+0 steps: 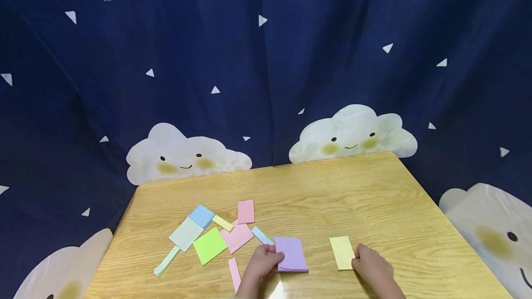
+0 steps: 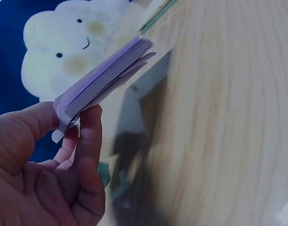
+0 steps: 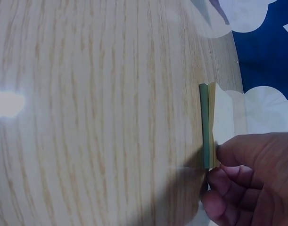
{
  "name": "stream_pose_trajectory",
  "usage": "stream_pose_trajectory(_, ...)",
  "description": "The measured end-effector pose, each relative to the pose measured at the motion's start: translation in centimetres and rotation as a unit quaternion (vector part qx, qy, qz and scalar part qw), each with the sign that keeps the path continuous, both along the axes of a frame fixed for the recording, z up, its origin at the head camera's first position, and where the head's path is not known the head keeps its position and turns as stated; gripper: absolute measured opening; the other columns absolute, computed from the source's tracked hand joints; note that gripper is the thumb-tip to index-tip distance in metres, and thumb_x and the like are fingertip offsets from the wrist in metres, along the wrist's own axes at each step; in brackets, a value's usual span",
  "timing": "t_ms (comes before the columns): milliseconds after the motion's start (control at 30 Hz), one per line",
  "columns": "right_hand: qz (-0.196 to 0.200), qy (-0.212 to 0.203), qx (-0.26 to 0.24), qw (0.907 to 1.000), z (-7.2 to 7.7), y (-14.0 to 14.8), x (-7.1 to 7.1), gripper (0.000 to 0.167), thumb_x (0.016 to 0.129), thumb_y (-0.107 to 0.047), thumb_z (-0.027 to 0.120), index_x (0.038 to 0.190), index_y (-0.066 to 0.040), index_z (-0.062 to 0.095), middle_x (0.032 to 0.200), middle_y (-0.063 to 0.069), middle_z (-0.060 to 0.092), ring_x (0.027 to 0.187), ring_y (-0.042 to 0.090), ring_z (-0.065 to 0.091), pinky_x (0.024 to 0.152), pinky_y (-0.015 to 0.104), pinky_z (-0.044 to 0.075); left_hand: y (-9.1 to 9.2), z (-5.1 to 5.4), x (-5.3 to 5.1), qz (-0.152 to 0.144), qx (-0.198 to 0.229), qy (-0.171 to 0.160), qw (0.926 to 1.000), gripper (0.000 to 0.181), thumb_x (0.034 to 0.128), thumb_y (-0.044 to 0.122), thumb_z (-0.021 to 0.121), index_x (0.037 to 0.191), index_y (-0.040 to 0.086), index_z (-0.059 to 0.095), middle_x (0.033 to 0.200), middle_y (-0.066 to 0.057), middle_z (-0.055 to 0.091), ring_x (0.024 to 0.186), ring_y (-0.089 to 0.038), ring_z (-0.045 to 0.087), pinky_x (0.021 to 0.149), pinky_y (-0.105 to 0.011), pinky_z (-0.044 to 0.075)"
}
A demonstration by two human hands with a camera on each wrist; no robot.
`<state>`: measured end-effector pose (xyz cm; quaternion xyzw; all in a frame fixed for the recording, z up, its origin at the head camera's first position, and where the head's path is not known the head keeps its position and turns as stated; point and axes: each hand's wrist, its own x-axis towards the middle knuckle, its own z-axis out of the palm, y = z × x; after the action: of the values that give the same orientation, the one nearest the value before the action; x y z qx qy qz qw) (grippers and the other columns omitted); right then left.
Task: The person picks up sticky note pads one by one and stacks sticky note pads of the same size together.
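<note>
A green pad [image 1: 209, 245] and 2 pink pads [image 1: 238, 237] lie on the table [image 1: 420, 243], then a pink strip [image 1: 234, 274] and a blue strip [image 1: 262, 235] near the left hand [image 1: 262, 262], whose fingertips pinch a purple pad [image 1: 292, 254]. Farther right, a yellow pad [image 1: 342, 253] is pinched between thumb and fingers of the right hand [image 1: 372, 266].

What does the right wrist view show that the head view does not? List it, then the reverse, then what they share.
Right wrist only: a green layer stacked against the yellow pad.
Head only: the bright green pad, the blue pad and the pale green strip.
Both: the right hand holding the yellow pad, the wooden table and the dark blue curtain with white clouds.
</note>
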<state>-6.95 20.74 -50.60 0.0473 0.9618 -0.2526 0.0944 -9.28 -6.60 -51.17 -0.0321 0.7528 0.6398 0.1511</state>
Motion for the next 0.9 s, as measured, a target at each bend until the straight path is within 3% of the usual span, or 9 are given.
stream_pose_trajectory(267, 0.0, 0.004, -0.004, 1.0, -0.3, 0.1, 0.0, 0.006, 0.074, -0.008, 0.051, 0.072, -0.01, 0.045, 0.055, -0.002, 0.036, 0.048, 0.012, 0.032, 0.046, 0.026, 0.026, 1.5, -0.7, -0.1, 0.017, 0.006, -0.005, 0.9998, 0.012, 0.0748, 0.004, 0.059, 0.08, -0.004, 0.052, 0.056, 0.003, 0.05, 0.041, -0.002, 0.038, 0.037, -0.013, 0.028)
stream_pose_trajectory(567, 0.003, 0.003, -0.007, 1.0, -0.4, 0.1, 0.0, 0.006, 0.075, -0.008, 0.051, 0.073, -0.01, 0.045, 0.054, -0.002, 0.036, 0.047, 0.011, 0.031, 0.045, 0.025, 0.026, 2.4, -1.0, -0.1, 0.025, -0.005, -0.007, 0.9996, 0.012, 0.0759, 0.003, 0.059, 0.08, -0.005, 0.051, 0.059, -0.001, 0.056, 0.046, -0.005, 0.047, 0.04, -0.015, 0.034)
stream_pose_trajectory(767, -0.003, 0.001, -0.01, 1.0, -0.1, 0.1, 0.1, 0.006, 0.075, -0.009, 0.051, 0.074, -0.01, 0.046, 0.054, -0.002, 0.036, 0.048, 0.012, 0.032, 0.046, 0.026, 0.026, 2.8, -1.1, -0.1, 0.036, -0.035, 0.014, 0.9986, 0.013, 0.0744, 0.003, 0.061, 0.079, -0.004, 0.05, 0.059, -0.001, 0.053, 0.045, -0.006, 0.044, 0.039, -0.016, 0.034)
stream_pose_trajectory(900, -0.002, 0.002, -0.013, 0.9999, -0.2, 0.1, 0.2, 0.007, 0.076, -0.008, 0.052, 0.074, -0.01, 0.045, 0.053, -0.002, 0.036, 0.046, 0.011, 0.031, 0.045, 0.024, 0.026, 3.1, -1.2, -0.1, 0.042, -0.077, 0.031, 0.9956, 0.014, 0.0731, 0.005, 0.062, 0.078, -0.003, 0.051, 0.059, 0.0, 0.049, 0.044, -0.006, 0.04, 0.038, -0.016, 0.032)
